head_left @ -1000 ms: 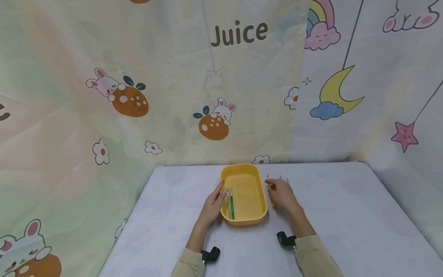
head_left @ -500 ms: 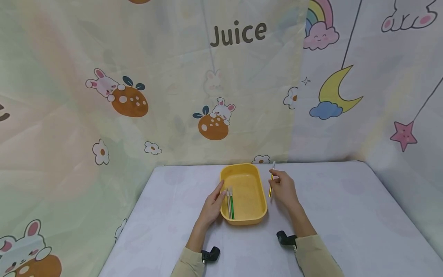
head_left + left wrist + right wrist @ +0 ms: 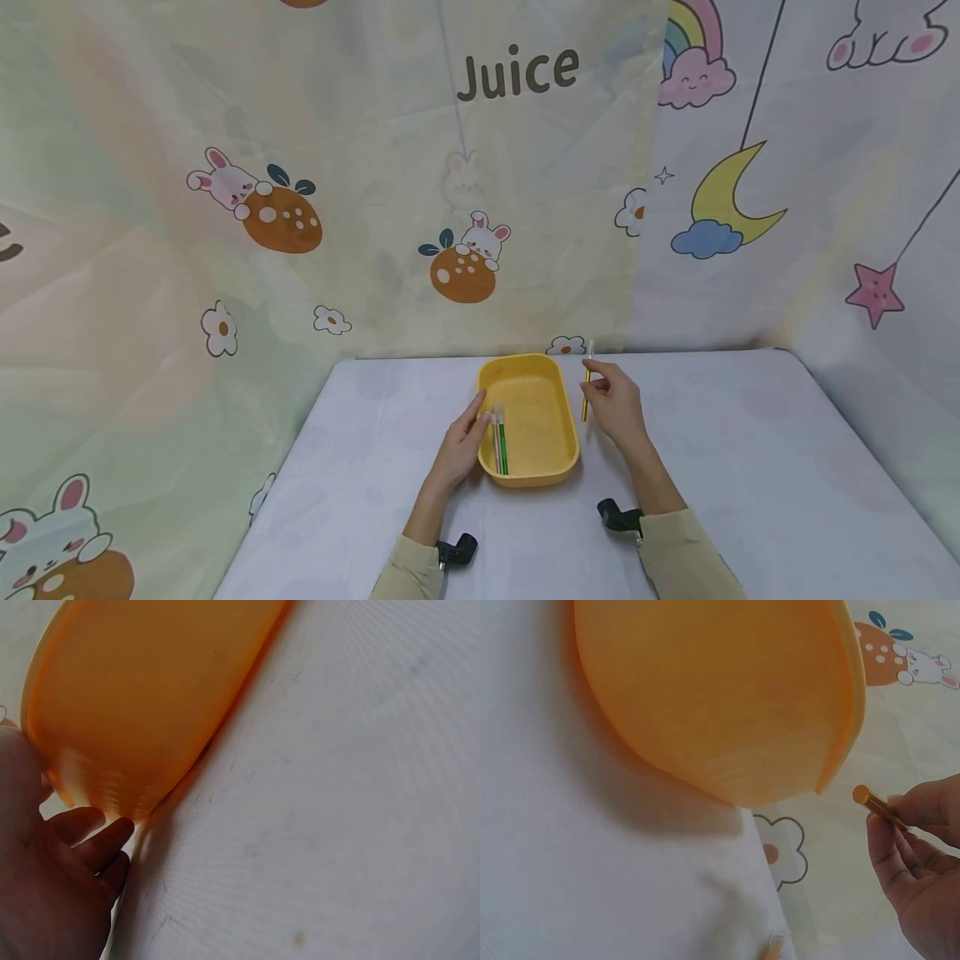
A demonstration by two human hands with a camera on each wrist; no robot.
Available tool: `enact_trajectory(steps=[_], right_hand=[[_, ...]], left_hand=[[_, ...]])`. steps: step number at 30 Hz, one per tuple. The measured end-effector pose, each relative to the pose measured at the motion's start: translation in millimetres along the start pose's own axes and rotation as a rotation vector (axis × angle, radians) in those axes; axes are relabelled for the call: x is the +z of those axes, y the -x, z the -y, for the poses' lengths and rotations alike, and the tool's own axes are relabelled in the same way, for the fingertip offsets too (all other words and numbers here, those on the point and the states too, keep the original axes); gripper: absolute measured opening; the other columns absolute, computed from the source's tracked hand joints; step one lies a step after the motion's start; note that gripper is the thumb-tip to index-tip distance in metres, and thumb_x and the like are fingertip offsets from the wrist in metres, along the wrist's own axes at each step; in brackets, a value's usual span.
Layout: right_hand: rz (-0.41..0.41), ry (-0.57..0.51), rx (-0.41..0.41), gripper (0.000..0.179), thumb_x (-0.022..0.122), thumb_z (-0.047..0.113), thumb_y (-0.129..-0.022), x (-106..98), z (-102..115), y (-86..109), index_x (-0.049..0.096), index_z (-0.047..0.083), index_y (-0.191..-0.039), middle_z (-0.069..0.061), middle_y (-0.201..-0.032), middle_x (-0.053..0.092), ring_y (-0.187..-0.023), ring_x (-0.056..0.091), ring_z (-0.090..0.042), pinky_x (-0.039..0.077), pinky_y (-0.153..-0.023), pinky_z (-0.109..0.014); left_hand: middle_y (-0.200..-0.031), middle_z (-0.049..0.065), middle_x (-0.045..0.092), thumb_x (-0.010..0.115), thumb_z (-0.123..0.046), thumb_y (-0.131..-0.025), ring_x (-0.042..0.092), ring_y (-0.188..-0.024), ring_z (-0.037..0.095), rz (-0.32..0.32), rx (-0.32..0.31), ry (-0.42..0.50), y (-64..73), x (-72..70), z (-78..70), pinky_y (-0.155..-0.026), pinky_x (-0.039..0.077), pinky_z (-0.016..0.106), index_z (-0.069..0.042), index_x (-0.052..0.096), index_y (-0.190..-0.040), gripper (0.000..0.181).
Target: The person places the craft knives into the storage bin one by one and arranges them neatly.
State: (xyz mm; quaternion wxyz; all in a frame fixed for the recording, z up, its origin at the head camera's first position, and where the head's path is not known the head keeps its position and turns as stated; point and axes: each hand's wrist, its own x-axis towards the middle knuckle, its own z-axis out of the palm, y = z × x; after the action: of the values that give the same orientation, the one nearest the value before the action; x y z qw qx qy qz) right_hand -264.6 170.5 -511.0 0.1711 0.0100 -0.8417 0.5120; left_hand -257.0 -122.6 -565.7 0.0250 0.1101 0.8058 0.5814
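Observation:
My left hand (image 3: 457, 446) grips the left side of a yellow tray (image 3: 540, 442), thumb over the rim and fingers on the outer wall; in the left wrist view its fingertips (image 3: 116, 832) meet that wall. Inside the tray, two slim pencils (image 3: 503, 446), one green and one pale, lie side by side along the left edge. Just right of the tray my right hand (image 3: 617, 408) pinches a yellow pencil (image 3: 586, 404) between thumb and fingers, its pale tip pointing up. The right wrist view shows its flat golden end (image 3: 862, 794) facing the camera.
Another orange stick end (image 3: 774, 948) shows at the bottom of the right wrist view. A white cloth covers the table (image 3: 720, 450), and a printed curtain (image 3: 375, 275) hangs behind it. Black wrist cameras (image 3: 459, 550) sit on both forearms.
My right hand has raised the yellow pencil off the table and moved it slightly away from me, nearly upright. Other pencil tips beyond this hand are now hidden. Left hand and tray stay put.

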Motion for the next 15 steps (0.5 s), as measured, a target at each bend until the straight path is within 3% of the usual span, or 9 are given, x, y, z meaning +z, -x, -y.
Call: enact_trajectory(steps=[10,15], right_hand=[[0.022,-0.065,0.005,0.044,0.072,0.005,-0.097,3.2,7.0,1.9,0.064,0.007,-0.14,-0.016,-0.135,0.067,-0.099,0.071,-0.028,0.055,-0.07,-0.012],[0.062,-0.099,-0.012,0.051,0.074,0.0,-0.094,6.2,10.6,1.8,0.062,0.005,-0.143,-0.018,-0.14,0.063,-0.106,0.07,-0.033,0.06,-0.08,-0.017]], left_hand=[[-0.169,-0.006,0.033,0.047,-0.032,-0.112,0.026,-0.159,0.021,-0.006,-0.004,0.014,0.1,0.7,-0.5,-0.131,0.021,0.049,-0.027,0.035,-0.163,0.052],[-0.17,-0.001,0.03,0.045,-0.026,-0.113,0.023,-0.16,0.024,-0.001,-0.021,0.022,0.0,0.5,-5.0,-0.131,0.019,0.049,-0.02,0.032,-0.164,0.053]])
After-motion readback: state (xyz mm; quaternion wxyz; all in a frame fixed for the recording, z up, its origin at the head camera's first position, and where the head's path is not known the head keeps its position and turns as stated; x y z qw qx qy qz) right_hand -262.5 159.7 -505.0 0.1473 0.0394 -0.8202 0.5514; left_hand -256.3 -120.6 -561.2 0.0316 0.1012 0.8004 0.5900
